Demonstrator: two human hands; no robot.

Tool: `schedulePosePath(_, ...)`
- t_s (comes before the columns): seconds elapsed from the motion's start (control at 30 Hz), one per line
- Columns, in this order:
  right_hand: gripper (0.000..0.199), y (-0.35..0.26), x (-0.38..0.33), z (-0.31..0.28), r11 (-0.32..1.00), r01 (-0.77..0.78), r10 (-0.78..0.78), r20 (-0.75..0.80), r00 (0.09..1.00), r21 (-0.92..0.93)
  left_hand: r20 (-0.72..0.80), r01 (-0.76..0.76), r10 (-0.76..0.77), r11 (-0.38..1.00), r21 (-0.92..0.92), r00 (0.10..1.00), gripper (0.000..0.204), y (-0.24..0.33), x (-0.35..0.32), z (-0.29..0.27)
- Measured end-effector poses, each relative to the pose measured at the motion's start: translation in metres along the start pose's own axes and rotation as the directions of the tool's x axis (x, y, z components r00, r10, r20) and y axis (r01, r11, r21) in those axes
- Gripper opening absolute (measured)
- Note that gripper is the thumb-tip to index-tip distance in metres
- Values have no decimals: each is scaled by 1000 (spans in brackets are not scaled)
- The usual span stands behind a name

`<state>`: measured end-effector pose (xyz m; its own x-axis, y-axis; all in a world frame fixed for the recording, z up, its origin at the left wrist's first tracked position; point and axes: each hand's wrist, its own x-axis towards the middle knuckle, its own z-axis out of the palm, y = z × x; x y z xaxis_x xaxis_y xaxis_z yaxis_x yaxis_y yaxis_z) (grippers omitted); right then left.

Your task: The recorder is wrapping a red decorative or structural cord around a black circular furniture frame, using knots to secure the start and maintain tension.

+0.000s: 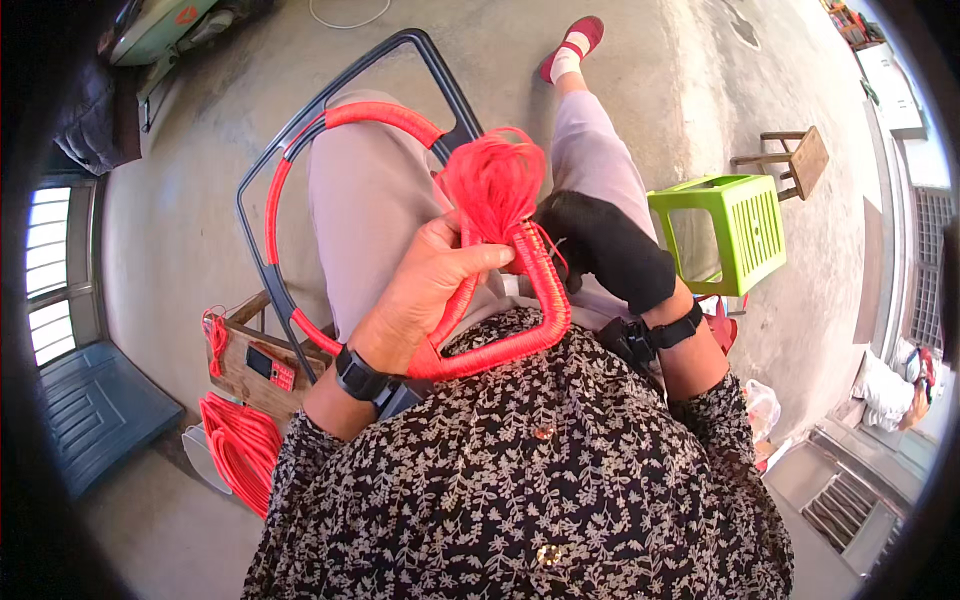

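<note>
In the middle, a black tubular frame (345, 83) with stretches wound in red cord lies across my lap. Its near end is a loop closely wrapped in red cord (500, 357). My left hand (440, 275) is bare and closed round this loop, with the thumb at the foot of a looped hank of red cord (493, 180). My right hand (612, 250), in a black glove, is curled closed just right of the loop. A thin red strand runs from the wrapped side toward its fingers, whose tips are mostly hidden.
A low wooden bench (250, 362) at left carries a phone (262, 362) and a small red cord bundle (216, 340). Coils of red cord (243, 447) lie below it. A green plastic stool (745, 230) and a wooden stool (805, 162) lie tipped at right.
</note>
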<state>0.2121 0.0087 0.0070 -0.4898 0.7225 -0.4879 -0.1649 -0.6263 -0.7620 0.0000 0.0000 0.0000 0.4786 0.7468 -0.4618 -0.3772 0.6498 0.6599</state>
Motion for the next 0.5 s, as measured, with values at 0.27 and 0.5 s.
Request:
schedulePosePath(0.27,23,13,-2,-4,818,126,-147,9,989,-561,-1,-97,98,990,104,995,31,-12,4,-7)
schedulePosePath(0.5,23,9,-33,-72,289,118,-771,-158,617,-950,16,-85,84,993,81,996,37,-4,-1,3)
